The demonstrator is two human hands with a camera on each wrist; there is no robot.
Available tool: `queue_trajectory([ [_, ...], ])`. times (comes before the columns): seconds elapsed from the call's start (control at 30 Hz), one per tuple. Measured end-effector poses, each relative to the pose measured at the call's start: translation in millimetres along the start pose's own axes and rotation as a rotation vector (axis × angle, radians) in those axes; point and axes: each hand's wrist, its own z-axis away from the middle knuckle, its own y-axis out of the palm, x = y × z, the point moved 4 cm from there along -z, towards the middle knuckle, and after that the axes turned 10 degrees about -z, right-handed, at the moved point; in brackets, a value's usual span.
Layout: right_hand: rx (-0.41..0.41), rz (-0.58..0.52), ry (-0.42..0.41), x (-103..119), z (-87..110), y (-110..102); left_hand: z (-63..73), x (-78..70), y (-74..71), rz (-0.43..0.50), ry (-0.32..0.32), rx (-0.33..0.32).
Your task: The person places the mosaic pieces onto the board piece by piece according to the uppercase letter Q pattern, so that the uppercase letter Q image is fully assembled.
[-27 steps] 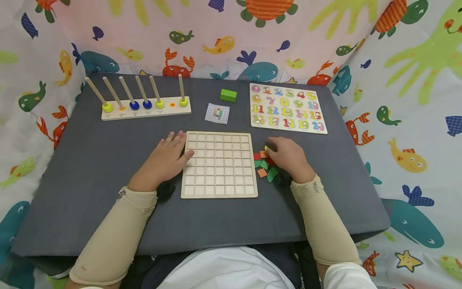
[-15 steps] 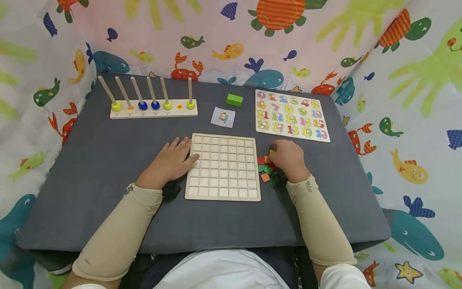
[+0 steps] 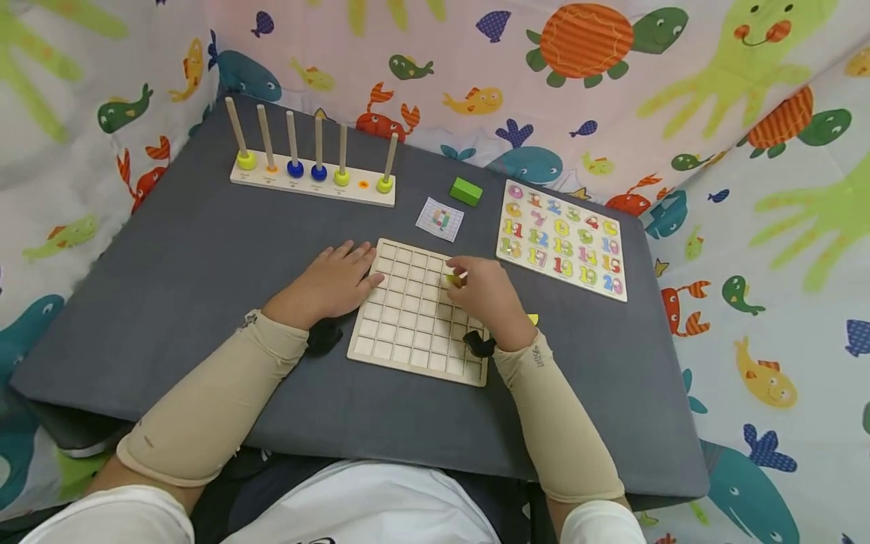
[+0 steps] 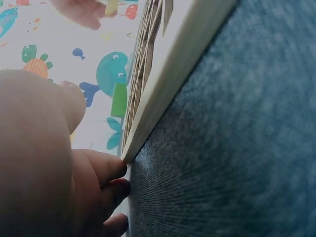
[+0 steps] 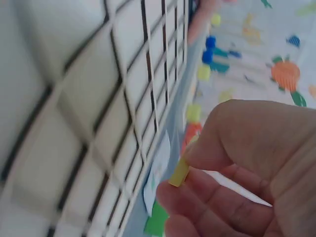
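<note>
A wooden grid board [image 3: 408, 317] with square cells lies on the grey table. My left hand [image 3: 331, 283] rests flat with fingers spread at its upper left edge; in the left wrist view, fingertips [image 4: 116, 165] touch the table by the board's rim. Over the board's upper right part, my right hand [image 3: 485, 295] pinches a small yellow tile [image 5: 179, 174] between thumb and fingers, apart from the cells. Beside the board's right side a yellow piece [image 3: 533, 319] shows; the right hand and wrist hide whatever else lies there.
Behind the board lie a printed pattern card [image 3: 440, 219] and a green block [image 3: 465, 191]. A number puzzle board [image 3: 563, 238] lies at the back right. A peg stand with rings [image 3: 313, 181] stands at the back left. Patterned cloth [image 3: 435, 98] hangs behind the table.
My right hand has moved left from the pile of coloured tiles to above the board, carrying a yellow tile. My left hand stays at the board's edge. The head view has shifted and tilted.
</note>
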Motion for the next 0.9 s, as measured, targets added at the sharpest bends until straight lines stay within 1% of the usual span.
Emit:
queue_trajectory([
  [0.1,0.058,0.010,-0.024,14,-14.3,11,-2.0,1.4,1.2,-0.010,-0.019,-0.003],
  [0.2,0.081,0.038,-0.040,21,-25.6,20,-3.2,1.7,3.3,-0.022,-0.030,-0.008],
  [0.3,0.056,0.068,-0.021,22,-32.8,27,-4.1,0.2,4.3,-0.026,-0.031,-0.004],
  [0.43,0.025,0.094,0.046,22,-38.2,32,-5.3,-2.7,3.6,-0.039,-0.022,0.003],
  [0.53,0.023,0.143,0.062,24,-38.9,31,-6.3,-4.2,3.4,-0.048,-0.020,-0.007],
  [0.57,0.034,0.158,0.060,24,-38.7,30,-6.6,-4.5,3.6,-0.050,-0.020,-0.010],
  [0.63,0.064,0.207,0.039,24,-38.4,27,-6.5,-4.7,3.9,-0.049,-0.024,-0.010],
  [0.77,0.149,0.263,-0.058,22,-39.6,29,-6.3,-3.9,5.6,-0.052,-0.032,-0.006],
  [0.83,0.158,0.293,-0.110,22,-41.6,33,-6.4,-3.2,6.3,-0.054,-0.034,-0.005],
  [0.9,0.135,0.322,-0.135,22,-44.1,36,-6.9,-2.3,6.8,-0.055,-0.035,-0.003],
])
